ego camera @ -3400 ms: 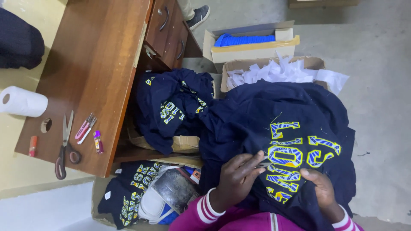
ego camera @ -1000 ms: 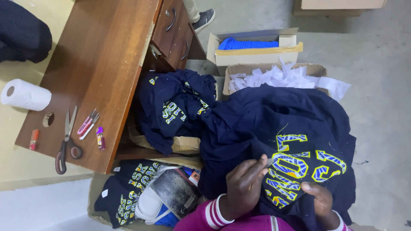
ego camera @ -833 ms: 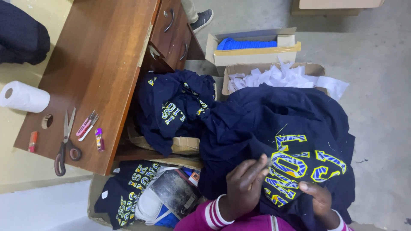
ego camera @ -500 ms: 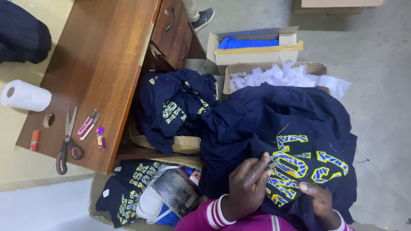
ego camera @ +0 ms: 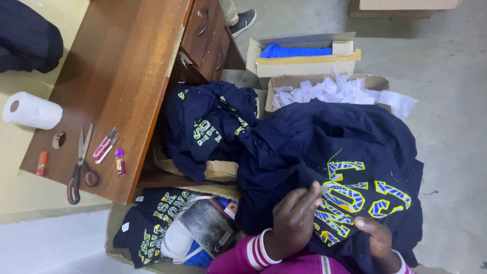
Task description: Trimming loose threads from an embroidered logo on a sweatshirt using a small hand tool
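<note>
navy sweatshirt (ego camera: pixel 324 152) spread over lap, yellow lettering up. left hand (ego camera: pixel 294 223) pinches small thin item, likely loose thread, at lettering; right hand (ego camera: pixel 373 236) presses fabric flat. scissors (ego camera: pixel 78 167) on worktop (ego camera: pixel 122 76).

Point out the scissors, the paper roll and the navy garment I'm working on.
scissors (ego camera: pixel 79 167): head view, on the blades near the pivot.
paper roll (ego camera: pixel 34 110): head view, on its white side.
navy garment (ego camera: pixel 324 134): head view, on plain fabric above the yellow lettering.

Wooden desk (ego camera: pixel 127 76) with scissors (ego camera: pixel 78 167), paper roll (ego camera: pixel 31 110)
</note>
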